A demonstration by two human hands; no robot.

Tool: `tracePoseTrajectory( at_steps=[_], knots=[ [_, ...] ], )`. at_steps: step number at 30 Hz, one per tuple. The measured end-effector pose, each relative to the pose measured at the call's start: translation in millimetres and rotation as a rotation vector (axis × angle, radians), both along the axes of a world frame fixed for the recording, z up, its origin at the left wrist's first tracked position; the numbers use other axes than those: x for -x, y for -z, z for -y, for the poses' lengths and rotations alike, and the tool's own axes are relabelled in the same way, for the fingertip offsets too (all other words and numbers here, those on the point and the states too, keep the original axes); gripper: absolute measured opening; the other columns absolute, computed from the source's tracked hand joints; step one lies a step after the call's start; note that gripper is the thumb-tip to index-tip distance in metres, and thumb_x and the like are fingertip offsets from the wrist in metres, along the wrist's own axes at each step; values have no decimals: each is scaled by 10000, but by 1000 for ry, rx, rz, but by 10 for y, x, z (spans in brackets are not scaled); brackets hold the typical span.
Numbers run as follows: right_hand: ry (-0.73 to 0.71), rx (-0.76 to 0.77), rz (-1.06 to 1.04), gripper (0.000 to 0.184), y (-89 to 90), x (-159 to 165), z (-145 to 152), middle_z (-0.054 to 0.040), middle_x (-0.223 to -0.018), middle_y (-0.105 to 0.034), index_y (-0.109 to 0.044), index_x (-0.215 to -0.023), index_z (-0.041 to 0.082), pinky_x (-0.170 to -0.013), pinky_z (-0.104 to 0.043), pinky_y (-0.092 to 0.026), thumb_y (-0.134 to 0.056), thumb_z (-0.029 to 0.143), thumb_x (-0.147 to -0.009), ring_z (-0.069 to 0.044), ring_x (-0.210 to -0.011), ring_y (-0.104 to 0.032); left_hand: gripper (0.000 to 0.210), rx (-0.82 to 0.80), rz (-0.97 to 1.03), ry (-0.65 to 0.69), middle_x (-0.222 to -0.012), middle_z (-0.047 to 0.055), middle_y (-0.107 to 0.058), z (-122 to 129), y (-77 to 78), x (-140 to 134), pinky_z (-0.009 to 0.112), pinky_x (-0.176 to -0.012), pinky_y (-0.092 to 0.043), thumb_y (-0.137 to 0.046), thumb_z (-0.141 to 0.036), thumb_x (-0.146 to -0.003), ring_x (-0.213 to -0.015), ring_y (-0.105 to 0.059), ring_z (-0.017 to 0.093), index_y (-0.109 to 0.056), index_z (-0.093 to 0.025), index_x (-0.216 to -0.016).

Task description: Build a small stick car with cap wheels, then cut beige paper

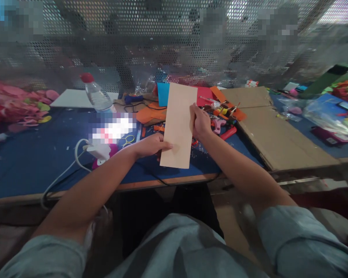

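A pale tan rectangular sheet (179, 123), like thick paper or card, is held up lengthwise over the table, tilted slightly. My left hand (153, 145) grips its lower left edge, with the thumb on the front and the other fingers behind. Halfway up the right edge, my right hand (201, 121) is closed on the same sheet. Behind the sheet lie a blue sheet (162, 94), a red sheet (204, 95) and orange pieces (152, 112). A pair of scissors with yellow handles (129, 139) rests left of my left hand.
A water bottle with a red cap (97, 94) stands at the left, near a white plug with a cable (98, 151). Pink cut pieces (26, 106) pile at far left. Flattened cardboard (287, 139) covers the right. A perforated metal screen (162, 42) rises behind the blue table (26, 154).
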State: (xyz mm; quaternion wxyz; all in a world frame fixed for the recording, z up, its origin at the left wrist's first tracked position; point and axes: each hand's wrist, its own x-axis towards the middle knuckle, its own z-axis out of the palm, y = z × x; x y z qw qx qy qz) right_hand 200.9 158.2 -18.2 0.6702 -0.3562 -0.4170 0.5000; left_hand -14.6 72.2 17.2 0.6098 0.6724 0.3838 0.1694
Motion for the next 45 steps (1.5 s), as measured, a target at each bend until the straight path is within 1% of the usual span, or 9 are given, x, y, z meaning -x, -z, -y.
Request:
tracePoseTrajectory(
  at_steps=[4,11,16,21,26,30,36,39,45],
  knots=[
    [3,4,-36,484,-10,-9,-36,-71,-861,-776,-647,-826,270,-790,-462,-658,-749,737,-751,-308,-970,-780,335,-10,-3,-3,-569,65,-673,14,-18,-1,266,-441,-441,-775,-439,-847,-429,-529,133,-739,-165,-656],
    [-2,15,55,519,1,-13,-2,-32,-740,-725,-636,-775,273,-678,-384,-617,-759,777,-752,-257,-828,-766,296,-62,-1,-75,-625,81,-681,-4,-1,-8,301,-491,-484,-748,-412,-837,-498,-594,170,-745,-148,-702],
    [-16,-4,1,477,10,-10,4,-25,-736,-724,-662,-776,258,-688,-365,-608,-804,714,-770,-244,-828,-760,290,-58,-23,-87,-663,87,-703,-14,8,-14,308,-537,-509,-731,-400,-853,-543,-620,177,-749,-135,-737],
    [-21,0,-28,420,-7,-4,5,-11,-695,-705,-691,-762,239,-624,-315,-569,-855,625,-761,-216,-768,-743,282,-66,-54,-119,-804,126,-772,-11,-11,-6,310,-648,-546,-723,-377,-866,-691,-692,202,-771,-105,-811],
    [-56,10,-37,365,-22,5,41,-20,-729,-724,-715,-787,238,-609,-305,-555,-844,579,-795,-213,-787,-746,284,-89,-57,-140,-812,128,-779,-29,14,-3,311,-654,-530,-700,-364,-879,-675,-676,193,-798,-99,-854],
    [-153,-33,-23,308,-31,28,95,-27,-783,-749,-733,-825,234,-683,-329,-588,-872,505,-779,-216,-812,-758,278,-95,-11,-154,-808,127,-778,-49,37,-10,324,-672,-534,-695,-359,-878,-688,-681,201,-806,-105,-850],
    [-303,27,34,416,-86,63,250,-58,-893,-804,-745,-936,202,-807,-394,-627,-932,461,-668,-252,-866,-775,237,-134,65,-220,-792,115,-763,-52,57,-38,299,-613,-488,-730,-331,-839,-645,-637,178,-803,-106,-841],
    [-308,51,51,401,-113,77,305,-69,-914,-810,-746,-952,193,-830,-409,-626,-918,424,-673,-260,-890,-777,238,-107,78,-217,-726,103,-731,-40,61,-51,297,-573,-475,-723,-340,-842,-588,-614,170,-787,-113,-811],
    [-311,67,5,354,-151,92,326,-59,-862,-810,-734,-847,200,-839,-414,-630,-940,370,-616,-255,-841,-769,235,-23,95,-199,-664,95,-701,-27,58,-39,292,-525,-467,-754,-345,-839,-533,-596,161,-757,-123,-763]
  ],
)
